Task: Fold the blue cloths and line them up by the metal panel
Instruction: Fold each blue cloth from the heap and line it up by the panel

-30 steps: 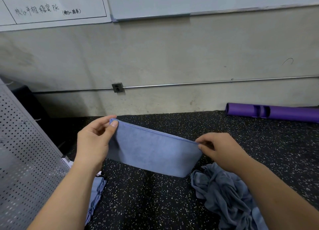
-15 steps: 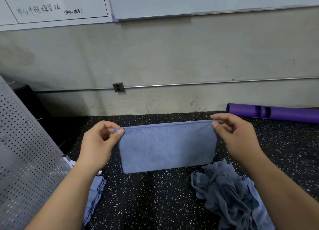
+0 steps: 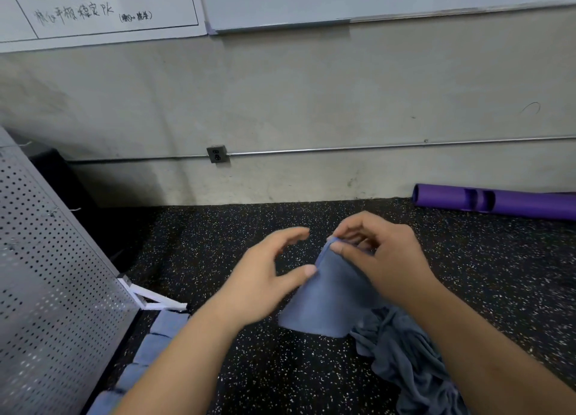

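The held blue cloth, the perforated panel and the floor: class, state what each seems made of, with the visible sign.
The held blue cloth: soft matte textile, perhaps microfibre; it drapes and creases softly. The perforated panel: sheet metal, dull silver sheen, rows of punched holes. The floor: probably rubber matting, matte black with pale flecks.

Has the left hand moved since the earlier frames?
Yes. It was left of the wall outlet, pinching a corner of the blue cloth; now the left hand sits right of the outlet, beside the right hand, open.
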A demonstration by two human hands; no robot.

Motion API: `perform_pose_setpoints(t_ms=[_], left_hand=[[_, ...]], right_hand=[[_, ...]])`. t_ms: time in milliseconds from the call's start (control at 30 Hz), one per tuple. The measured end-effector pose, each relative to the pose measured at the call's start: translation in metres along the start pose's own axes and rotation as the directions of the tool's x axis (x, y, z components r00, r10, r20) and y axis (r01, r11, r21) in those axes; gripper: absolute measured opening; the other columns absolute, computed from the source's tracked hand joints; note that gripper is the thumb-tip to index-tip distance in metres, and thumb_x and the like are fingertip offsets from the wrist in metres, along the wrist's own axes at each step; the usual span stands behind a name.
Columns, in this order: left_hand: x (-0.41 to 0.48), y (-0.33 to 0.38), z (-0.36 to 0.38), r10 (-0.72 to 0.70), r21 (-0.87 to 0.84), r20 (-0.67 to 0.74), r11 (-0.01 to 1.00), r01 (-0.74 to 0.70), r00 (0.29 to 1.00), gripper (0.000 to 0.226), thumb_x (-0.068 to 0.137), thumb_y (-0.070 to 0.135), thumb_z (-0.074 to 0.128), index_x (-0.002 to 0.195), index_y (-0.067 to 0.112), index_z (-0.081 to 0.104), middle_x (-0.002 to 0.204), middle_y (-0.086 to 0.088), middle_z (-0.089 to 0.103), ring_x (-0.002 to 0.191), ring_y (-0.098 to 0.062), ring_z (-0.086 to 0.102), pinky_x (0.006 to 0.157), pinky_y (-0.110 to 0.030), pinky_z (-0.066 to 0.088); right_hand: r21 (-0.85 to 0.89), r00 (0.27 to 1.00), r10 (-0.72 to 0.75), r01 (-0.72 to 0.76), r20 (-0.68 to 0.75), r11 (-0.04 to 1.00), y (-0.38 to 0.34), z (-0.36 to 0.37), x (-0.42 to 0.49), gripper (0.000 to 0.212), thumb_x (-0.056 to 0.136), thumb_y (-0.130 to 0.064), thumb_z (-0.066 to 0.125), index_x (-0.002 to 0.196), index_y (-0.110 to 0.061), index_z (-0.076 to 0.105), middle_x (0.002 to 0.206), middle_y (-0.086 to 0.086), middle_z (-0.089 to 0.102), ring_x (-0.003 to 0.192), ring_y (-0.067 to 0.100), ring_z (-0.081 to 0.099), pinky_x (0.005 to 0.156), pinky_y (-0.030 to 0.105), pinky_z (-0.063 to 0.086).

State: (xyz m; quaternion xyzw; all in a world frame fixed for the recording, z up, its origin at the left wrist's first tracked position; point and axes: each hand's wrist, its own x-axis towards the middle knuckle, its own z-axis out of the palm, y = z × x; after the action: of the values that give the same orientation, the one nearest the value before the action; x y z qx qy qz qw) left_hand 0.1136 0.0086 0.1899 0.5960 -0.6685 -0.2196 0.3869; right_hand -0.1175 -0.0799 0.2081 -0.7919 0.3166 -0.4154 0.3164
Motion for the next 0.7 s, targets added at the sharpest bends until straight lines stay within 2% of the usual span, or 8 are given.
perform_pose_setpoints(t_ms=[67,200,267,333,433,533,600,700], left_hand=[[0.006,0.017,0.017,0.042,-0.097,-0.003,0.994,-0.042,0.999,0.057,0.095,0.026,0.081,0.147,0.032,0.059,0.138,0.021,0.067,0.132,-0.001,0.060,0.115,-0.030,0.045],[0.012,0.023,0.029,0.012,-0.228,-0.003,0.974,-0.012,1.000,0.042,0.095,0.010,0.080,0.133,0.025,0.071,0.110,0.010,0.079,0.101,-0.011,0.074,0.101,-0.036,0.057],[0.014,0.023,0.029,-0.014,-0.295,0.008,0.955,0.016,1.000,0.039,0.094,0.007,0.080,0.128,0.024,0.074,0.105,0.001,0.080,0.096,-0.021,0.075,0.097,-0.041,0.060],[0.015,0.023,0.030,-0.031,-0.328,-0.013,0.944,0.025,0.999,0.033,0.094,0.007,0.080,0.123,0.023,0.077,0.103,-0.001,0.081,0.094,-0.021,0.075,0.094,-0.039,0.061],[0.015,0.024,0.027,-0.056,-0.358,-0.097,0.934,0.018,0.994,0.023,0.095,0.007,0.079,0.113,0.021,0.080,0.101,0.002,0.082,0.093,-0.021,0.076,0.088,-0.038,0.060],[0.015,0.021,0.016,-0.084,-0.409,-0.188,0.912,0.000,0.979,0.022,0.094,0.003,0.079,0.107,0.020,0.079,0.092,0.006,0.081,0.082,-0.007,0.072,0.080,-0.025,0.057],[0.014,0.018,0.009,-0.110,-0.463,-0.219,0.886,-0.004,0.970,0.022,0.092,-0.001,0.078,0.106,0.017,0.078,0.083,0.010,0.077,0.077,-0.001,0.067,0.077,-0.017,0.052],[0.012,0.012,0.000,-0.120,-0.476,-0.238,0.879,-0.008,0.964,0.022,0.092,-0.001,0.079,0.104,0.017,0.077,0.083,0.006,0.077,0.078,-0.005,0.066,0.078,-0.023,0.052]], right_hand=[[0.026,0.998,-0.013,0.012,0.065,1.000,-0.003,0.005,-0.003,0.027,0.087,-0.011,0.087,0.099,-0.032,0.076,0.092,-0.015,0.079,0.091,0.011,0.076,0.083,0.027,0.060],[0.211,0.996,0.070,-0.081,0.057,0.974,-0.001,0.003,-0.004,0.026,0.082,-0.003,0.089,0.095,-0.022,0.077,0.092,-0.002,0.081,0.087,0.017,0.078,0.080,0.029,0.062],[0.302,0.992,0.117,-0.124,0.044,0.945,0.002,-0.001,-0.005,0.027,0.079,-0.001,0.090,0.096,-0.017,0.076,0.095,0.004,0.081,0.086,0.023,0.078,0.077,0.029,0.062],[0.342,0.988,0.143,-0.154,0.058,0.927,0.007,-0.005,-0.005,0.029,0.078,-0.002,0.090,0.100,-0.015,0.074,0.098,0.007,0.080,0.084,0.022,0.078,0.078,0.027,0.061],[0.266,0.959,0.191,-0.244,0.211,0.932,0.016,-0.019,-0.005,0.043,0.075,-0.015,0.095,0.112,-0.022,0.074,0.105,0.002,0.079,0.083,0.018,0.074,0.081,0.029,0.062],[-0.058,0.911,0.256,-0.251,0.324,0.966,0.026,-0.033,-0.006,0.045,0.074,-0.022,0.098,0.110,-0.037,0.075,0.098,-0.011,0.078,0.086,0.014,0.073,0.076,0.026,0.059],[-0.113,0.920,0.271,-0.248,0.285,0.962,0.030,-0.038,-0.006,0.038,0.077,-0.021,0.096,0.106,-0.035,0.077,0.093,-0.014,0.078,0.080,0.008,0.071,0.073,0.021,0.055],[-0.028,0.952,0.252,-0.251,0.175,0.968,0.029,-0.040,-0.003,0.032,0.079,-0.018,0.094,0.102,-0.033,0.079,0.091,-0.005,0.079,0.077,0.018,0.070,0.075,0.028,0.060]])
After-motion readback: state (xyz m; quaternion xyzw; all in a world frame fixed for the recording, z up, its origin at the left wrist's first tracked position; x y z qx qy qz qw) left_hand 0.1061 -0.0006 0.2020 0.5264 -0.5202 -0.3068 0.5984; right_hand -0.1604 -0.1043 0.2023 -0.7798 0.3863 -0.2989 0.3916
